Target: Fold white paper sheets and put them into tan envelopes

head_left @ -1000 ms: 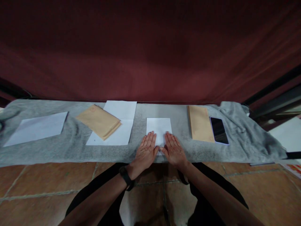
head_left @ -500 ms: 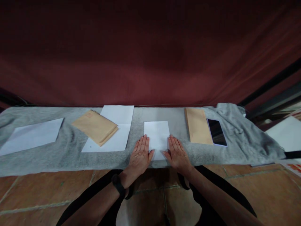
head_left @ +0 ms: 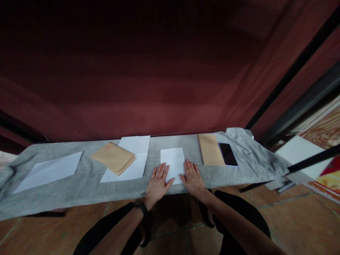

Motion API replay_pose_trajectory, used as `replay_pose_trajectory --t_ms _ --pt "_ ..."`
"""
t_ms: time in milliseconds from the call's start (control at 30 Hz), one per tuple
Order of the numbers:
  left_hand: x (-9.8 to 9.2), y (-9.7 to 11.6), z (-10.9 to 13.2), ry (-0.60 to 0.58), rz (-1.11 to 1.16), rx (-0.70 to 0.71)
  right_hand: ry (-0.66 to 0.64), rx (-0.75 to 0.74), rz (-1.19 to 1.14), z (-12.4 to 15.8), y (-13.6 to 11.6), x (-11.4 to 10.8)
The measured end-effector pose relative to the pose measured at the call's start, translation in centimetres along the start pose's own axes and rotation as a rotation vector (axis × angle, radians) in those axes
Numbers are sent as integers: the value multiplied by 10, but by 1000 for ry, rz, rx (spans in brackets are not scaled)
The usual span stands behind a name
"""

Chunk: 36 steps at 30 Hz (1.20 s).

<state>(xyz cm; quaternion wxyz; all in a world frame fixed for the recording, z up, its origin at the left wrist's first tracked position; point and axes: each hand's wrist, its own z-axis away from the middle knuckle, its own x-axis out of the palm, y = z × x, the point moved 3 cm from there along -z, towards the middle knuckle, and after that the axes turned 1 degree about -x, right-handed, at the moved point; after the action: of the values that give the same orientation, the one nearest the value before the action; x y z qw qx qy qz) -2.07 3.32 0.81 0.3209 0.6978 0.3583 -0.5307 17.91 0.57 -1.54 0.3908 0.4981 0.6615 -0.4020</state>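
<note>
Has spread left hand (head_left: 158, 182) and right hand (head_left: 193, 180) apart since a second ago, baring more of the small paper (head_left: 174, 163) near the tabletop (head_left: 90, 191)'s front edge; presumably leaves it flatter. Rests both outstretched, grasping nothing, at its sides (with phone (head_left: 228, 154) nearer the right end).

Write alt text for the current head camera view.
A person's left hand and right hand lie flat at opposite side edges of a small white paper on grey cloth. To the left, brown envelopes overlap a creased white sheet, with another sheet farther left; to the right, a brown paper stack lies beside a dark-screened phone.
</note>
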Motion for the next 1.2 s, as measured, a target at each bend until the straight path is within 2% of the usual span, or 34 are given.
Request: replay_pose_trajectory --t_ms 100,267,433,700,933,1067,1200 --pt "-3 2 2 -16 -11 -3 -6 23 -3 0 -2 -1" --pt "-10 6 9 -51 -13 98 -61 77 1 1 -6 -6" --pt "-11 5 11 -100 -31 107 -109 108 17 7 -7 -9" --pt "1 1 10 -99 -7 104 -57 124 22 19 -3 -2" --pt "5 1 11 -74 2 110 -30 123 32 22 -3 -2" --pt "5 4 12 -24 -21 87 7 124 43 28 -2 -4" --pt "6 5 13 -35 -44 76 7 107 52 33 -3 -12"
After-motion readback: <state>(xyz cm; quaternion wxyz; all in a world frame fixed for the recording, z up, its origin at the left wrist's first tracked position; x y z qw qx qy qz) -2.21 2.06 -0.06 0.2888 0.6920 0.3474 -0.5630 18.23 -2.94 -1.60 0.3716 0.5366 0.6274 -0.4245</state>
